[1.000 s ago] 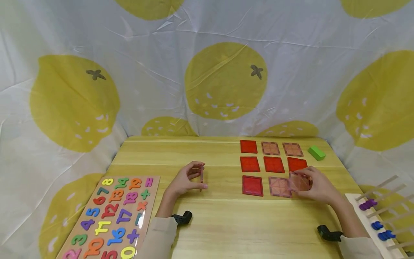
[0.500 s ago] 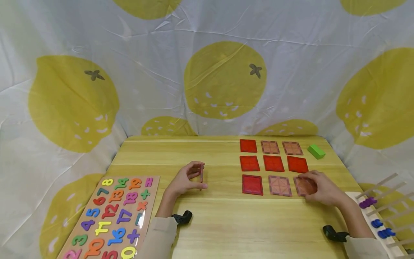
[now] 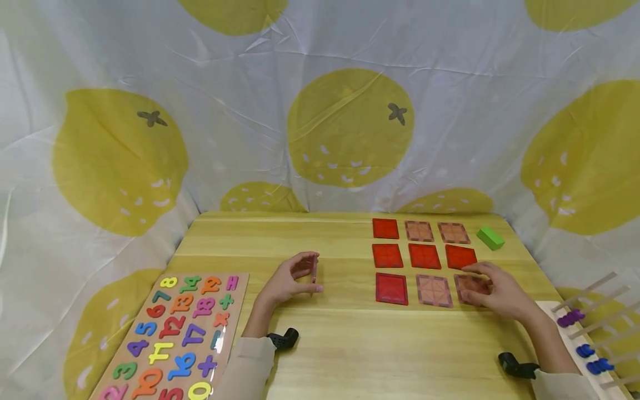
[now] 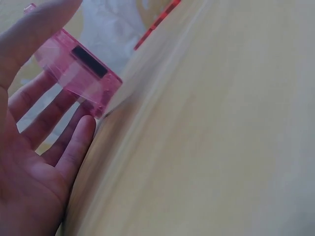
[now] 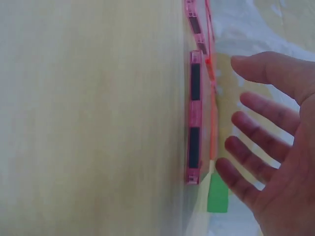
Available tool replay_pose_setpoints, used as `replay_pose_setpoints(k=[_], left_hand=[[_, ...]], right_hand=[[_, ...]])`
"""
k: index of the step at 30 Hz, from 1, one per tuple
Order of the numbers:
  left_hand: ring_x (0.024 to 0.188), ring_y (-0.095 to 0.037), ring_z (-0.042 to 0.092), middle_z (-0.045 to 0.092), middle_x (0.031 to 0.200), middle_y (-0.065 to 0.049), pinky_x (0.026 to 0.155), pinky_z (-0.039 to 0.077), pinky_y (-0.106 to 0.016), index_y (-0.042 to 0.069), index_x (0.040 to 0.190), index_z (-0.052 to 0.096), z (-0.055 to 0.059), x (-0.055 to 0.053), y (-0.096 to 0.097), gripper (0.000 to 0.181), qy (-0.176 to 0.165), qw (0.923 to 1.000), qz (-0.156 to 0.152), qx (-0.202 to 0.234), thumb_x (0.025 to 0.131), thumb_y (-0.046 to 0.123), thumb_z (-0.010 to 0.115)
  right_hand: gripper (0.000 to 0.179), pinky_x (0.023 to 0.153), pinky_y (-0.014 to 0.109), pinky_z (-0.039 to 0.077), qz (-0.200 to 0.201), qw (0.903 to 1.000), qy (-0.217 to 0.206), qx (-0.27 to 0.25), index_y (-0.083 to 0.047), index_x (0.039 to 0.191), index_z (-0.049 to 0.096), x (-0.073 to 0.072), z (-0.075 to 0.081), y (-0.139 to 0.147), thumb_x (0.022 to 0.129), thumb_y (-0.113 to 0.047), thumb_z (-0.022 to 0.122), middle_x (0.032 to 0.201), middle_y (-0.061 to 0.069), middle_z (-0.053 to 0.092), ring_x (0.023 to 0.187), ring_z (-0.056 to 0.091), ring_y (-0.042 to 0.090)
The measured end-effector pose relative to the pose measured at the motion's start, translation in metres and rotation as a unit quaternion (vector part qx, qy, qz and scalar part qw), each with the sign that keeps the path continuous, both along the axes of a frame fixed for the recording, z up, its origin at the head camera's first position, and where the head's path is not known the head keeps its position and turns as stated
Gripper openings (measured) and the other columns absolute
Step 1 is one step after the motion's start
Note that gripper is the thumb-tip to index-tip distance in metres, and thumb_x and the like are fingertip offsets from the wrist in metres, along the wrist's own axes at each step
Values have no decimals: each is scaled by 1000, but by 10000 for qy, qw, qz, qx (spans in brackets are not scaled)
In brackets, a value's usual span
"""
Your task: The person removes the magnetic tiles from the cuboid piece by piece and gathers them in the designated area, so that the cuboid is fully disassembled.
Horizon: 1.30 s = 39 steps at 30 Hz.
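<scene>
A translucent pink magnetic tile (image 4: pixel 74 71) stands on edge between the thumb and fingers of my left hand (image 3: pixel 284 284), which holds it over the table left of the laid-out tiles. My right hand (image 3: pixel 505 293) hovers at the near right corner of those tiles, its fingers spread above a flat pink tile (image 3: pixel 466 284) and partly covering it. In the right wrist view that pink tile (image 5: pixel 195 114) lies flat, with the fingertips apart from it. Left of it lies another pink tile (image 3: pixel 433 290), then a red tile (image 3: pixel 391 289).
Behind are a row of red tiles (image 3: pixel 424 256) and a back row with one red tile (image 3: pixel 385 228) and two pink ones (image 3: pixel 419 230). A green block (image 3: pixel 490 238) sits at back right. A number board (image 3: pixel 240 289) lies left; a pegged bead rack (image 3: pixel 575 336) stands right.
My right hand has moved slightly right with the pink tile, which went from overlapping its neighbour to lying beside it, and has let it go. The left hand stays put.
</scene>
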<state>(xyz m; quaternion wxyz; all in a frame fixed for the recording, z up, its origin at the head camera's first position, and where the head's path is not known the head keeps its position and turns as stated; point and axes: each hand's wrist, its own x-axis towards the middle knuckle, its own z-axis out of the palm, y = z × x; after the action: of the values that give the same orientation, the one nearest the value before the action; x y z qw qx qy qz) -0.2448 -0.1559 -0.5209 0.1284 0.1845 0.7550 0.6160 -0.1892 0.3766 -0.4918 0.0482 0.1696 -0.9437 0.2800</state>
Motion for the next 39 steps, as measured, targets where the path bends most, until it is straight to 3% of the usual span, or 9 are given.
replay_pose_setpoints(k=[3, 10, 17, 21, 24, 29, 34, 39], left_hand=[[133, -32, 56, 55, 145, -16, 117, 43, -46, 16, 149, 52, 2, 1, 3, 80, 58, 10000, 16, 24, 79, 16, 91], [117, -27, 63, 59, 134, -8, 104, 54, -44, 22, 147, 55, 6, 5, 16, 79, 411, 9986, 37, -341, 78, 23, 92], [111, -20, 65, 65, 127, 1, 93, 59, -33, 26, 142, 60, 13, 16, 51, 72, 777, 9940, -256, -732, 78, 37, 92], [108, -14, 63, 66, 124, 7, 86, 59, -29, 27, 137, 64, 21, 24, 72, 69, 1165, 9859, -322, -1154, 77, 46, 91], [105, -10, 61, 64, 123, 11, 83, 57, -24, 29, 136, 64, 25, 30, 86, 69, 1518, 9748, -472, -1564, 76, 55, 88], [107, -7, 56, 62, 123, 10, 88, 53, -23, 26, 135, 64, 31, 39, 106, 73, 2134, 9512, -855, -2059, 74, 62, 85], [111, -10, 54, 59, 122, 4, 93, 50, -21, 23, 130, 65, 34, 50, 127, 71, 2716, 9190, -1374, -2504, 72, 56, 88], [110, -8, 50, 59, 125, 4, 90, 48, -15, 19, 133, 65, 34, 62, 146, 73, 2784, 8909, -1686, -3169, 71, 50, 88]], right_hand=[[43, 77, 35, 59, -25, 9999, 49, -110, -3, 127, 68, -2, 1, -2, 88, -14, 82, 125, 18, 64, 106, 63, 41], [36, 79, 33, 59, -140, 9991, 8, -402, -5, 127, 67, -8, 4, -14, 94, -16, 76, 125, 17, 65, 107, 66, 45], [36, 86, 54, 60, -39, 9981, 83, -616, -1, 128, 67, -16, -2, -31, 94, -11, 75, 128, 18, 65, 115, 65, 45], [38, 88, 60, 58, -45, 9971, -115, -747, -2, 131, 65, -20, -5, -40, 95, -11, 74, 131, 18, 63, 121, 61, 48], [38, 89, 60, 58, -50, 9961, -220, -856, -3, 131, 65, -22, -5, -46, 96, -14, 74, 132, 18, 63, 119, 62, 49], [38, 86, 59, 59, -12, 9953, -185, -954, -3, 130, 65, -22, -6, -56, 96, -17, 75, 130, 19, 65, 112, 63, 46], [41, 87, 58, 58, -78, 9957, -182, -908, -5, 132, 65, -22, -5, -61, 95, -18, 76, 132, 18, 65, 111, 62, 42], [45, 88, 59, 57, -133, 9953, -337, -900, -9, 137, 62, -22, -5, -65, 96, -23, 75, 136, 15, 63, 114, 62, 44]])
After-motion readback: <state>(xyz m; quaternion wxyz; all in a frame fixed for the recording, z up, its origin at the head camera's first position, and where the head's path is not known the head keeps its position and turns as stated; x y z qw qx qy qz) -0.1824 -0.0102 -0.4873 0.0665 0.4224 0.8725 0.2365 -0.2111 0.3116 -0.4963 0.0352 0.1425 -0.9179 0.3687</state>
